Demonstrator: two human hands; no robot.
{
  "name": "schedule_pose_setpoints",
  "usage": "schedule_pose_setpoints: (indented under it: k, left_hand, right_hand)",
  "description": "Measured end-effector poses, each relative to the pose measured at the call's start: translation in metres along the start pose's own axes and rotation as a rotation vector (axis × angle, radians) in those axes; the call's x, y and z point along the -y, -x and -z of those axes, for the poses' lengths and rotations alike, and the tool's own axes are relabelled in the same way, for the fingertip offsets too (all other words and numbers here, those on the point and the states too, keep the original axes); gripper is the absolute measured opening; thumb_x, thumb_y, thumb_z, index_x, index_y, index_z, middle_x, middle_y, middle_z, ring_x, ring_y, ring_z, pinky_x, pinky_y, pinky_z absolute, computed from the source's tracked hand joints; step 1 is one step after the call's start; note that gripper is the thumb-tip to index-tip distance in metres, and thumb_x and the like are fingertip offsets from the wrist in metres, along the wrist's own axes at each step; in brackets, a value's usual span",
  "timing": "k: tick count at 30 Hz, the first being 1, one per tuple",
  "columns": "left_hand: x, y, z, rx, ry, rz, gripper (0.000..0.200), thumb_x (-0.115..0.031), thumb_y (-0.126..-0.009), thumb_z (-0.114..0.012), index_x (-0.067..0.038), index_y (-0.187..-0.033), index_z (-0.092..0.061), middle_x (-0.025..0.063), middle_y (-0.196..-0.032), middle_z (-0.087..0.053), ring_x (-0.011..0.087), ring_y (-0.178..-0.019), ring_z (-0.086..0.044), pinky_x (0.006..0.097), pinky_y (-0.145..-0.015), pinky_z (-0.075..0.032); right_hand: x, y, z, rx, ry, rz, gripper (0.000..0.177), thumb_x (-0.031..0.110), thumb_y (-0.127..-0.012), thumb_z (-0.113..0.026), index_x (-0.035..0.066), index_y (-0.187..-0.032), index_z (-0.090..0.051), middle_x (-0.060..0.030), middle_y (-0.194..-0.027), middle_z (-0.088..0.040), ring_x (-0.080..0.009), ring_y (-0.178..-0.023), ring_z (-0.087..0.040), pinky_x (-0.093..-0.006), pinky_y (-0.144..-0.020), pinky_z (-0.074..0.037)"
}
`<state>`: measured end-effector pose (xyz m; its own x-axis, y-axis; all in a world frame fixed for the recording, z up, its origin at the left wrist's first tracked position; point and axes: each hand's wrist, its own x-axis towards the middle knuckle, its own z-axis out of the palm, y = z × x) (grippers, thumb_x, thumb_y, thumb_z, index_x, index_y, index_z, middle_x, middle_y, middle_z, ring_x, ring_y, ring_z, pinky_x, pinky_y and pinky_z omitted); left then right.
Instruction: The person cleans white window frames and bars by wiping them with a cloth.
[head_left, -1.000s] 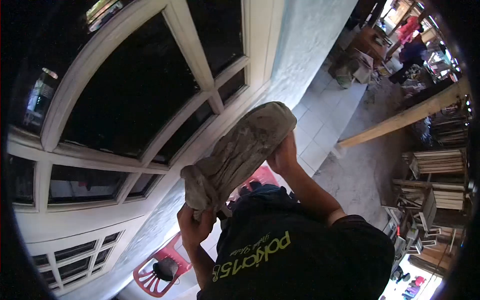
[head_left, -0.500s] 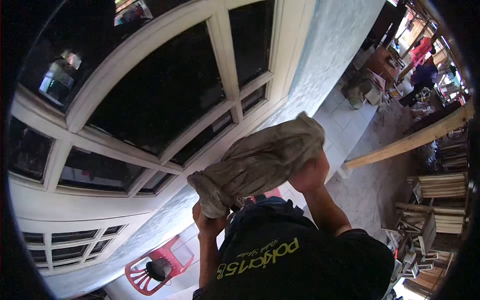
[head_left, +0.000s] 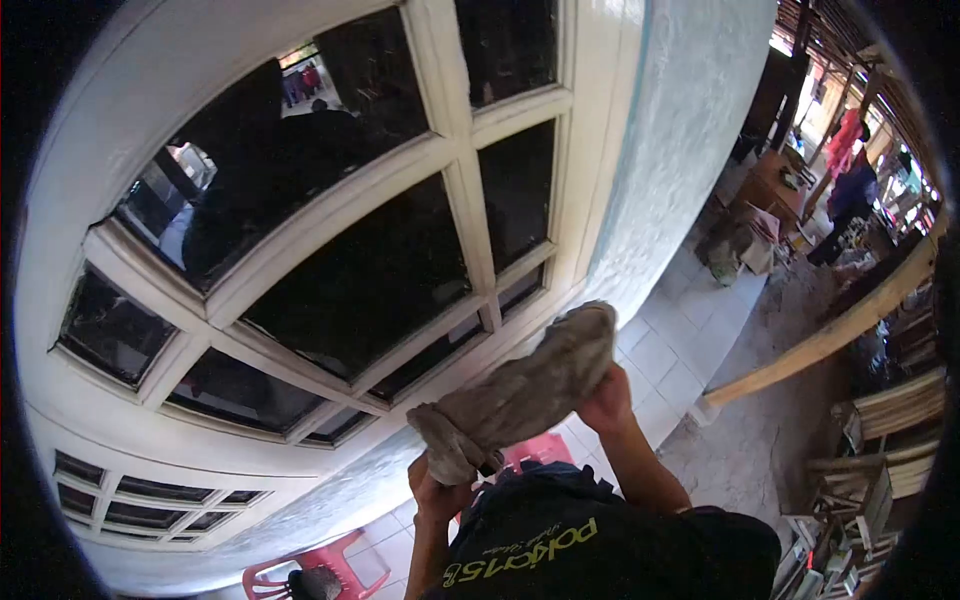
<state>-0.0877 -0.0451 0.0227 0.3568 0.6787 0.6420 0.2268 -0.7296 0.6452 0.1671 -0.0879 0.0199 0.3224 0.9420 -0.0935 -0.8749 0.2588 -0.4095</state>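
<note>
A grey-brown cloth (head_left: 530, 390), crumpled and dirty-looking, stretches between my hands in front of my dark shirt. My left hand (head_left: 440, 492) is closed round its bunched lower left end. At the upper right end my right hand (head_left: 606, 400) grips the cloth's edge, its fingertips hidden behind the fabric. Just beyond the cloth stands a white-framed window (head_left: 455, 150) with dark glass panes, close in front of me.
A pale blue-white wall (head_left: 690, 130) runs beside the window. Red plastic chairs (head_left: 345, 562) stand below on the tiled floor (head_left: 655, 365). A wooden beam (head_left: 820, 335) slants at right, near stacked timber (head_left: 905, 410). Farther back is a brown wooden table (head_left: 772, 182).
The view has tilted up, showing more window. The cloth sits lower in view and looks narrower, and its right end has dropped with my right hand. Both hands still hold it.
</note>
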Motion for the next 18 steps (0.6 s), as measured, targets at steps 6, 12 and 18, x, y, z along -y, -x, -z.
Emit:
schedule_pose_setpoints:
  k: [6, 12, 18]
  left_hand:
    - [-0.002, -0.009, -0.011, 0.055, -0.080, -0.030, 0.022, -0.017, -0.068, -0.073, -0.006, -0.083, -0.062, 0.0105, -0.071, -0.064, 0.0266, -0.064, -0.064, 0.0349, -0.057, -0.050]
    - [-0.004, -0.015, -0.006, 0.055, -0.030, 0.000, 0.011, -0.007, -0.069, -0.070, -0.005, -0.078, -0.063, 0.0109, -0.067, -0.063, 0.0247, -0.059, -0.064, 0.0324, -0.053, -0.049]
    - [0.001, -0.015, -0.005, 0.285, 0.041, 0.154, 0.019, -0.023, -0.067, -0.072, -0.011, -0.078, -0.063, 0.0095, -0.071, -0.064, 0.0289, -0.065, -0.064, 0.0356, -0.059, -0.050]
  right_hand:
    - [0.019, -0.020, -0.022, -0.066, 0.204, 0.239, 0.047, 0.014, -0.092, -0.050, 0.007, -0.135, -0.034, -0.0121, -0.125, -0.049, -0.0234, -0.114, -0.049, -0.0381, -0.094, -0.044]
    - [0.022, -0.027, -0.022, -0.081, 0.865, 0.729, 0.039, 0.006, -0.088, -0.056, -0.005, -0.125, -0.048, -0.0119, -0.118, -0.057, -0.0184, -0.107, -0.054, -0.0303, -0.093, -0.043]
    - [0.023, -0.031, -0.023, -0.131, 0.678, 0.758, 0.041, 0.016, -0.090, -0.054, -0.004, -0.124, -0.048, -0.0108, -0.115, -0.057, -0.0165, -0.103, -0.054, -0.0297, -0.088, -0.045]
